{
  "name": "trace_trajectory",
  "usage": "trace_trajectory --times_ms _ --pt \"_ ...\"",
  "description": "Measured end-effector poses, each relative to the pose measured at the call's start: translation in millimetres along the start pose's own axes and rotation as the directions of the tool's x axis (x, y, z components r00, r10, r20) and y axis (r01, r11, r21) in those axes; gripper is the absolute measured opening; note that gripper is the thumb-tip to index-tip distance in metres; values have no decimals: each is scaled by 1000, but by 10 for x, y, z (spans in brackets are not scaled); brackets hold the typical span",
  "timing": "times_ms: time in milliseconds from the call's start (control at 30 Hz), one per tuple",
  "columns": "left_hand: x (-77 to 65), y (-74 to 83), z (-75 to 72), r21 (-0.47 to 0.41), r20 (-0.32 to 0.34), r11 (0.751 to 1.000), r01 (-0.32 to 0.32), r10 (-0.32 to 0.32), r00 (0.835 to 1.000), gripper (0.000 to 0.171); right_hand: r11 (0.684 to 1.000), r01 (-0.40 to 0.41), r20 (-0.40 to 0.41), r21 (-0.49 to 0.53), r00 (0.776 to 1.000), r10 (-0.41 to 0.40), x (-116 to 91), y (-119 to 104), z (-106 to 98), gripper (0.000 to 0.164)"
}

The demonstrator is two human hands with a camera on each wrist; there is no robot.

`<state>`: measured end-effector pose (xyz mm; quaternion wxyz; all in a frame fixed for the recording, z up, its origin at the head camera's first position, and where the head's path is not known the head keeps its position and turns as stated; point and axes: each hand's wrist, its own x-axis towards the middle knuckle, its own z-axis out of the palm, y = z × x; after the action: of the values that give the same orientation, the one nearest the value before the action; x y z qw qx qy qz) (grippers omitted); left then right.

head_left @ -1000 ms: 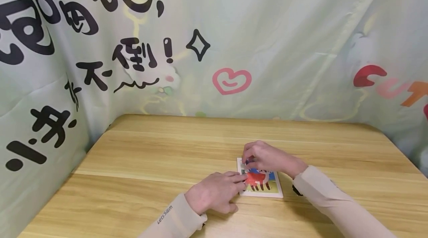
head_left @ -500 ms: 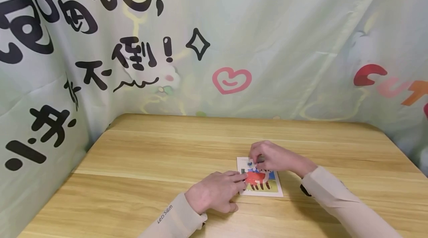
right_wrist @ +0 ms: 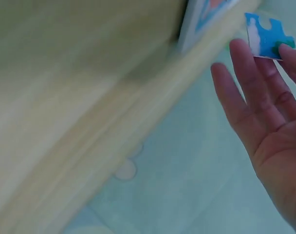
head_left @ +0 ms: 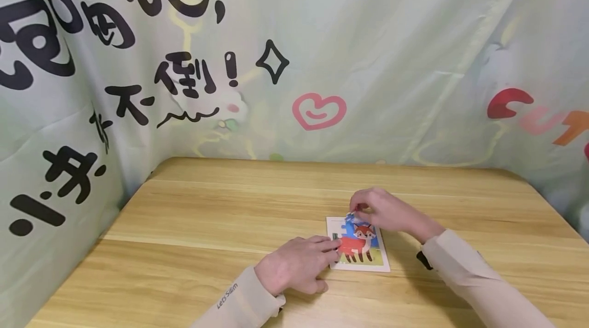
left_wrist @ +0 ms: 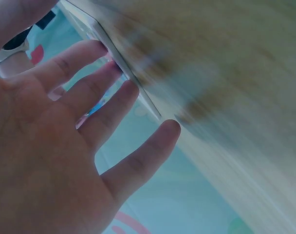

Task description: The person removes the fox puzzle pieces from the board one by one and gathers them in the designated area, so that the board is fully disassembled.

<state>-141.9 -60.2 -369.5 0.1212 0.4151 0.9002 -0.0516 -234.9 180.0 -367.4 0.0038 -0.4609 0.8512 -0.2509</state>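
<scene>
A fox jigsaw puzzle (head_left: 356, 244) in a white-rimmed board lies flat on the wooden table. Blue pieces and the fox fill most of it, while the upper left part shows bare white. My left hand (head_left: 299, 264) rests at the board's left side, its outstretched fingertips over that edge; the left wrist view has the fingers (left_wrist: 111, 109) spread along the board's edge. At the board's top edge my right hand (head_left: 386, 211) pinches a puzzle piece (right_wrist: 267, 36), blue with white and green patches, between thumb and fingers, tilted up from the board.
The wooden table (head_left: 207, 225) extends around the board on all sides. Behind it hangs a pale printed cloth (head_left: 391, 62) with black lettering and a pink heart, and more cloth closes off the left and right.
My right hand has shifted right and slightly up from the board's upper left, bringing a puzzle piece to the top edge and uncovering the fox's face. My left hand stays in place.
</scene>
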Motion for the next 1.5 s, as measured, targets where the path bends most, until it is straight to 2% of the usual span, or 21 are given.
trace_trajectory --times_ms 100,233,500,733,900,1100,1333,1500 --pt "8 4 -1 -12 7 1000 3 -3 1000 61 1000 3 -27 -11 1000 -4 -32 49 -98 18" --pt "12 5 -2 -11 10 1000 4 -4 1000 63 1000 -5 -18 -16 1000 4 -110 108 -205 23" --pt "9 4 1 0 3 1000 6 -6 1000 62 986 -164 32 -3 986 164 -266 210 -364 20" --pt "5 7 -5 5 -2 1000 9 -9 1000 62 978 -206 20 -21 978 206 -411 314 -451 23" --pt "2 13 -5 7 2 1000 7 -7 1000 63 974 -225 13 -22 974 225 -528 399 -482 26" --pt "3 12 -1 16 1 1000 3 -3 1000 62 957 -285 23 -61 958 287 -633 487 -506 30" --pt "7 8 2 9 7 1000 5 -5 1000 63 941 -336 -1 -39 942 336 -709 599 -501 34" --pt "6 9 4 13 -1 1000 0 0 1000 62 949 -310 -39 -65 951 308 -728 693 -449 37"
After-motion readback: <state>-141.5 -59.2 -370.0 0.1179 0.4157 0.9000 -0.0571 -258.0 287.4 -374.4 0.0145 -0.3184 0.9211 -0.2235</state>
